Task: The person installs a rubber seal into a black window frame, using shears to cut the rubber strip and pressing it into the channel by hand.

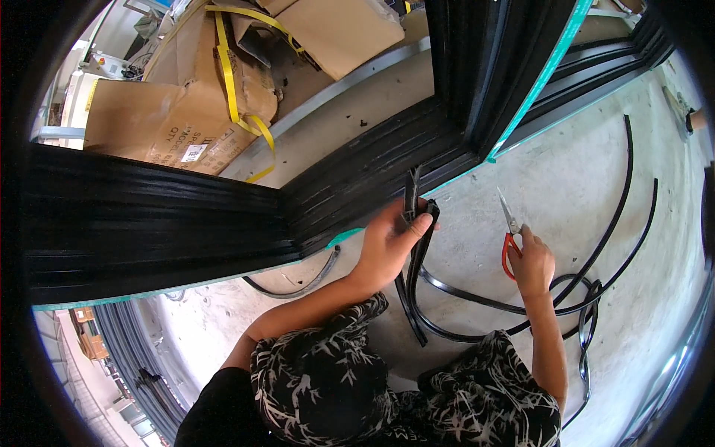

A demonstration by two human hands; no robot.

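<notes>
My left hand is closed round black rubber seal strips, whose upper ends stick out past the thumb and fingers. From the hand the strips hang down and loop away across the floor. In my right hand is a pair of scissors with red handles, its blades pointing up and away from me. The blades are apart from the strips. Just beyond my left hand stands the corner of a black profiled frame with green film along its edge.
Long loops of black strip lie on the pale floor at the right, and a short curved piece lies at the left. Behind the frame are cardboard boxes and a yellow strap. Dark long profiles are at lower left.
</notes>
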